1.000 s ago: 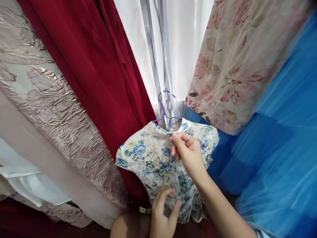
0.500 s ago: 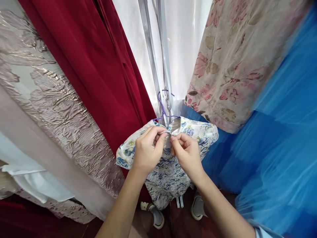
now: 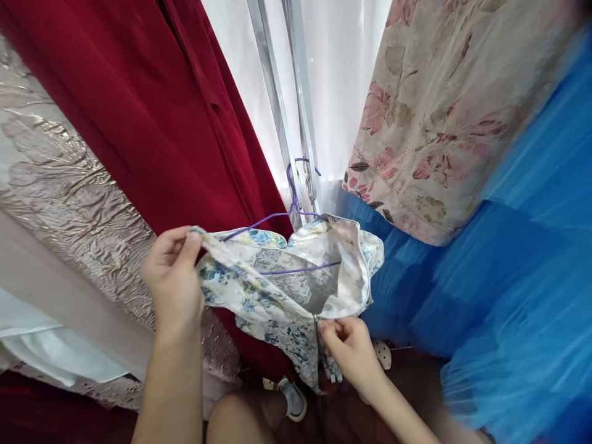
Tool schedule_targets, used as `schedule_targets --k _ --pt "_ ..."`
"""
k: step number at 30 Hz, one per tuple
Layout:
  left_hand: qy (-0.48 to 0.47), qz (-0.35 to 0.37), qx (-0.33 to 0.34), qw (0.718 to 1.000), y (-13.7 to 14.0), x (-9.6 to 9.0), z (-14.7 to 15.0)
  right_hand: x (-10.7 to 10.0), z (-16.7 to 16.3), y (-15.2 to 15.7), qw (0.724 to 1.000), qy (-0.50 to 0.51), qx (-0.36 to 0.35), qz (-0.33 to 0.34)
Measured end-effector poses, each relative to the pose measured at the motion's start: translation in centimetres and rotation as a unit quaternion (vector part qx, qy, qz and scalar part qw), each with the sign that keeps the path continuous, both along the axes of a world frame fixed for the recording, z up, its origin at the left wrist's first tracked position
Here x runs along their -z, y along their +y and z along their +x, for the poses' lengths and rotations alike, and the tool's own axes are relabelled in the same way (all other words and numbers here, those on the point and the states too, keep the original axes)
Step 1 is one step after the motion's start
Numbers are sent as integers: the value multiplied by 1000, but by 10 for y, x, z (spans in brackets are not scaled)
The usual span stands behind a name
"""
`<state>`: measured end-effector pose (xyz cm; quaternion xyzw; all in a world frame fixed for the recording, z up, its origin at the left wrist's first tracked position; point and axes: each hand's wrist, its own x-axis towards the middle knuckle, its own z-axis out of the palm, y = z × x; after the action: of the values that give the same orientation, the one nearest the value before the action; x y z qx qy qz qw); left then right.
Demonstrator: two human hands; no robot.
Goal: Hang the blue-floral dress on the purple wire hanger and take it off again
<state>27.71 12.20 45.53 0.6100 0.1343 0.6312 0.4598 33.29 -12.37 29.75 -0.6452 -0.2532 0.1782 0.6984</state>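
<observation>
A white dress (image 3: 272, 320) with a blue and yellow floral print hangs on a purple hanger (image 3: 293, 203), its back spread apart. My left hand (image 3: 173, 271), fingers pinched, holds one edge of the opening at the neckline and stretches it out to the left. Lower down, my right hand (image 3: 346, 342) is closed in a pinch at the zipper (image 3: 316, 319), where the two edges meet. Its fingertips partly hide the zipper pull. Inside the dress the hanger's lower bar and the grey-white lining show.
A dark red gown (image 3: 152, 123) and a textured pink-gold fabric (image 3: 92, 191) hang at left. Grey ribbons (image 3: 277, 80) run down before a white cloth. At right hang a pink floral garment (image 3: 416, 142) and blue tulle (image 3: 522, 290). A shoe (image 3: 296, 404) stands on the dark floor.
My hands were together at the neckline. Now the left has moved left with one edge, the right has moved down, and the dress's back is unzipped and wide apart.
</observation>
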Motion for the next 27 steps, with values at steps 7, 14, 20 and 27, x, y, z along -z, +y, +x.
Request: schedule_targets --k 7,14,20,27 --pt "-24 -286 125 950 38 87 -14 -7 -17 -5 998 -15 -58 -9" --pt "-1 -329 116 937 -5 157 -15 21 -4 -21 999 -9 -19 -43" --pt "54 -297 154 941 -48 182 -34 57 2 -41 994 -12 4 -107" --pt "252 2 264 931 -117 136 -39 56 -5 -60 963 -43 -95 -250"
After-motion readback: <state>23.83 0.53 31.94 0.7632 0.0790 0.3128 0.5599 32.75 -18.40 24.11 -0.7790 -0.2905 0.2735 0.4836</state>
